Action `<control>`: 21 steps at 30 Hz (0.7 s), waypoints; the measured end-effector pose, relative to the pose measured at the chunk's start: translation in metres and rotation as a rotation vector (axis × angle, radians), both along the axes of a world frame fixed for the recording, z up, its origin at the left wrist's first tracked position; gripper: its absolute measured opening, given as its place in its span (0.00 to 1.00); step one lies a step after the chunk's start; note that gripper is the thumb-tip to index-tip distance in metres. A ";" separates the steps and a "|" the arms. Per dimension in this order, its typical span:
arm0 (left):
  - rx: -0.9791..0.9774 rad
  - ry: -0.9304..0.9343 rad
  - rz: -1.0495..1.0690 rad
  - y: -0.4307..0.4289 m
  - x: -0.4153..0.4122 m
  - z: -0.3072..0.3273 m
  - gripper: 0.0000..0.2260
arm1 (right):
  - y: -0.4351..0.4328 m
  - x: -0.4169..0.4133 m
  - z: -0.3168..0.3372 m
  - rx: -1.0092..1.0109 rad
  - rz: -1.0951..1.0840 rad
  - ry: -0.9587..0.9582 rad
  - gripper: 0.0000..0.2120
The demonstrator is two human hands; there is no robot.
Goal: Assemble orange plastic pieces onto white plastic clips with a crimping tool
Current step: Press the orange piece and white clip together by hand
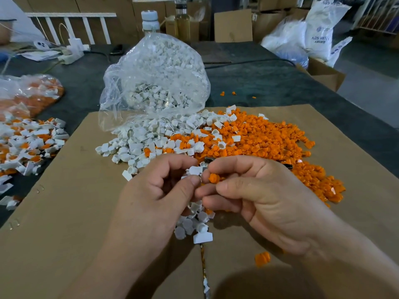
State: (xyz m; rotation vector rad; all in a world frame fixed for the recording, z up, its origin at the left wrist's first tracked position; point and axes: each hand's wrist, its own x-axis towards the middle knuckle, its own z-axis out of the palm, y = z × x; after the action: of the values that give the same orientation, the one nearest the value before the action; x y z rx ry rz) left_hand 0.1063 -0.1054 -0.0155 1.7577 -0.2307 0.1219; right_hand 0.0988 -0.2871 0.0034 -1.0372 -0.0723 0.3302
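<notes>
My left hand point(159, 190) pinches a white plastic clip point(194, 170) between thumb and forefinger. My right hand point(254, 190) pinches an orange plastic piece point(214, 178) right beside that clip, the two almost touching. Several more white clips point(195, 225) lie under and below my hands. A heap of orange pieces point(269, 143) covers the cardboard to the right, and loose white clips point(138, 143) spill from a clear bag point(155, 78). A dark metal part point(287, 166), perhaps the crimping tool, shows behind my right hand.
Brown cardboard sheet point(64, 212) covers the dark table point(269, 83). Assembled white-and-orange parts point(28, 145) lie at the left, with another bag of parts point(32, 93) behind. One orange piece point(262, 258) lies near my right wrist. Bottles point(150, 21), boxes and sacks stand at the back.
</notes>
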 end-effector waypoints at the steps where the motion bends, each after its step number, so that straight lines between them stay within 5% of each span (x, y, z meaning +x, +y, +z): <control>1: 0.006 0.012 0.005 0.000 0.000 0.000 0.10 | 0.000 0.000 -0.001 -0.049 -0.022 -0.010 0.08; 9: 0.091 0.025 -0.027 -0.004 -0.003 0.003 0.11 | 0.007 -0.010 -0.002 -0.958 -0.276 -0.544 0.10; 16: 0.105 0.004 -0.001 -0.003 -0.004 0.003 0.12 | 0.008 -0.011 0.000 -0.971 -0.308 -0.607 0.05; 21: 0.077 0.016 0.026 -0.004 -0.003 0.002 0.12 | 0.009 -0.012 0.001 -0.922 -0.325 -0.609 0.13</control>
State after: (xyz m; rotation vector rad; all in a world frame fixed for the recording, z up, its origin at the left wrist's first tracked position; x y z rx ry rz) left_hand 0.1036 -0.1090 -0.0138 1.8377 -0.2028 0.1190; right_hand 0.0868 -0.2786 0.0043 -2.0097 -0.3138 -0.3044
